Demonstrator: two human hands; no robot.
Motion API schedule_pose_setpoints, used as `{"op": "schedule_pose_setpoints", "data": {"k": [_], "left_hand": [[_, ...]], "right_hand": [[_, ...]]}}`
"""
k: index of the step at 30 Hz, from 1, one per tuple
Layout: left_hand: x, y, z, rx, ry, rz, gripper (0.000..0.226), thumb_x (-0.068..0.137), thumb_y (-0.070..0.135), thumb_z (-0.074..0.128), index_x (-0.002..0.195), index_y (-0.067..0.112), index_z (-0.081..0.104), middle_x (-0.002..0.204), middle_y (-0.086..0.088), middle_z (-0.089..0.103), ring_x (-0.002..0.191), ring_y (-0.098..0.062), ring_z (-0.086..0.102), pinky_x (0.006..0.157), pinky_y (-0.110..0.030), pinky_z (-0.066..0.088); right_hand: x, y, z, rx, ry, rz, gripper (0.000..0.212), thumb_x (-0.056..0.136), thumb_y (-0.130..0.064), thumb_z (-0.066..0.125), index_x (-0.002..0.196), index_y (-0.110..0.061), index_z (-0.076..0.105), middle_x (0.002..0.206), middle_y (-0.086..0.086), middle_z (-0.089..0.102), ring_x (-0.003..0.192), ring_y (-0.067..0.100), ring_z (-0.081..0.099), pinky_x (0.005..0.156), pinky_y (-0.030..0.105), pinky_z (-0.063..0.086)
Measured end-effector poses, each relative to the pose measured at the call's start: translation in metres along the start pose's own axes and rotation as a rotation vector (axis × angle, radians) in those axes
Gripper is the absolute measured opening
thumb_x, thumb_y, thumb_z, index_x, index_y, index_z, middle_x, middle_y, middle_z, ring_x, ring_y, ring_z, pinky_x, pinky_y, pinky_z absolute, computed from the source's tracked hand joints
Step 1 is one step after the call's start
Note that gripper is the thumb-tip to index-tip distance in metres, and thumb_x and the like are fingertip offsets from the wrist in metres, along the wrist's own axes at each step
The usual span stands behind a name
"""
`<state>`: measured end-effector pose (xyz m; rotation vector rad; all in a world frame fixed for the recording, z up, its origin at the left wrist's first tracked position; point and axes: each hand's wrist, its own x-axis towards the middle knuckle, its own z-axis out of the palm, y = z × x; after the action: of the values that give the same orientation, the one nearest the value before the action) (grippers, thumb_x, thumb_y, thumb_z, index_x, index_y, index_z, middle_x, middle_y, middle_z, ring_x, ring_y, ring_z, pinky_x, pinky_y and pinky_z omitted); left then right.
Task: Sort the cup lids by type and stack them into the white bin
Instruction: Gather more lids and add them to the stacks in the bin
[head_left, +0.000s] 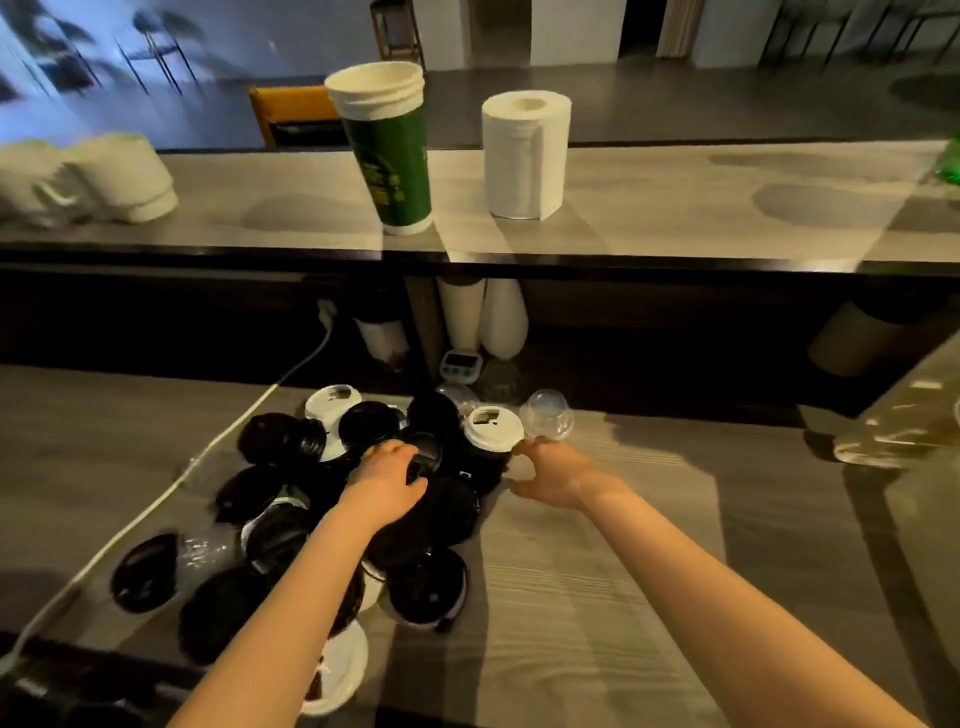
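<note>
Black lid (427, 453) gripped in your left hand (387, 483), mid-pile on the bench (597, 597).

Your left fingers curl round its rim and hold it tilted on edge, its face turned roughly toward your right. Being round, it has no long axis, so level it top up before nesting it on others of its kind. Your right hand (550, 475) is spread in a loose curve and pinches nothing, its forefinger at the near rim of a white lid (492, 427). That lid sits top up on black ones, sip hole to the far side, just beside a clear dome lid (548, 415). Take it by the rim alone so the lids beneath do not slide. No white bin shows, so find it before you carry.
</note>
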<state>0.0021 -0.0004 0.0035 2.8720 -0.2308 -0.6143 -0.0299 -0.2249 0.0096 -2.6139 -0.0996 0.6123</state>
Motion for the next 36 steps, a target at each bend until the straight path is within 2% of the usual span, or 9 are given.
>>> {"op": "schedule_pose_setpoints", "data": {"k": [7,10,13,18,26,29,32,34,36], "left_hand": [[0.042,-0.023,-0.003,0.132,-0.042,0.076,0.075,0.088,0.043,0.056,0.148,0.017,0.02,0.155,-0.005,0.015,0.143,-0.027,0.01,0.112,-0.043,0.024],[0.054,-0.024,0.001,0.167,-0.146,0.082,0.083,0.085,0.045,0.059,0.149,0.019,0.014,0.157,-0.007,0.007,0.145,-0.029,0.002,0.113,-0.046,0.021],[0.058,-0.023,0.012,0.215,-0.133,0.106,0.083,0.084,0.042,0.059,0.149,0.02,0.013,0.157,-0.008,0.009,0.144,-0.03,0.0,0.113,-0.05,0.022],[0.062,-0.025,0.019,0.215,-0.09,0.162,0.066,0.085,0.047,0.057,0.143,0.024,0.034,0.156,-0.006,0.015,0.144,-0.027,0.0,0.114,-0.05,0.016],[0.049,0.006,0.038,0.194,-0.057,0.285,0.062,0.086,0.049,0.052,0.138,0.017,0.042,0.157,-0.01,0.016,0.146,-0.023,-0.003,0.117,-0.043,0.002],[0.042,0.021,0.041,0.149,-0.069,0.302,0.055,0.09,0.042,0.048,0.135,0.011,0.044,0.153,-0.012,0.026,0.144,-0.026,0.016,0.115,-0.037,0.02],[0.035,0.031,0.04,0.015,-0.002,0.284,0.037,0.095,0.032,0.042,0.122,0.009,0.05,0.127,-0.009,0.053,0.116,-0.027,0.052,0.09,-0.037,0.047],[0.031,0.036,0.037,-0.036,0.05,0.258,0.031,0.098,0.029,0.038,0.118,0.009,0.049,0.11,-0.011,0.06,0.097,-0.026,0.059,0.077,-0.037,0.05],[0.029,0.037,0.032,-0.197,0.091,0.206,0.032,0.1,0.026,0.038,0.124,0.007,0.047,0.105,-0.013,0.061,0.092,-0.027,0.06,0.075,-0.036,0.048]], "right_hand": [[0.059,-0.019,0.011,-0.227,0.024,0.003,0.089,0.086,-0.026,0.063,0.152,-0.027,0.003,0.16,0.006,-0.004,0.146,0.032,0.001,0.116,0.046,0.017],[0.076,-0.027,0.015,-0.27,-0.055,0.005,0.09,0.083,-0.027,0.062,0.151,-0.032,0.003,0.16,0.002,-0.004,0.146,0.033,-0.006,0.116,0.051,0.012],[0.083,-0.024,0.025,-0.259,-0.077,0.014,0.08,0.085,-0.029,0.059,0.15,-0.03,0.012,0.156,0.004,0.014,0.145,0.033,0.004,0.114,0.05,0.021],[0.072,-0.006,0.035,-0.224,0.091,-0.003,0.067,0.086,-0.015,0.056,0.145,-0.028,0.029,0.147,0.002,0.037,0.138,0.03,0.024,0.106,0.043,0.037],[0.033,0.025,0.045,-0.132,0.218,0.063,0.068,0.084,-0.013,0.055,0.145,-0.027,0.028,0.14,0.003,0.046,0.133,0.025,0.035,0.088,0.037,0.047],[0.022,0.036,0.046,0.006,0.308,0.075,0.063,0.083,-0.011,0.055,0.142,-0.024,0.034,0.126,0.007,0.055,0.117,0.029,0.05,0.08,0.036,0.046],[0.014,0.041,0.045,0.171,0.421,0.097,0.058,0.089,-0.011,0.052,0.144,-0.019,0.034,0.117,0.013,0.061,0.105,0.031,0.058,0.071,0.03,0.042],[0.011,0.041,0.044,0.269,0.502,0.103,0.051,0.093,-0.012,0.052,0.142,-0.017,0.037,0.105,0.013,0.065,0.096,0.03,0.061,0.068,0.026,0.038],[0.008,0.038,0.04,0.407,0.584,0.128,0.046,0.094,-0.013,0.053,0.139,-0.016,0.042,0.089,0.011,0.065,0.086,0.03,0.062,0.066,0.029,0.041]]}}
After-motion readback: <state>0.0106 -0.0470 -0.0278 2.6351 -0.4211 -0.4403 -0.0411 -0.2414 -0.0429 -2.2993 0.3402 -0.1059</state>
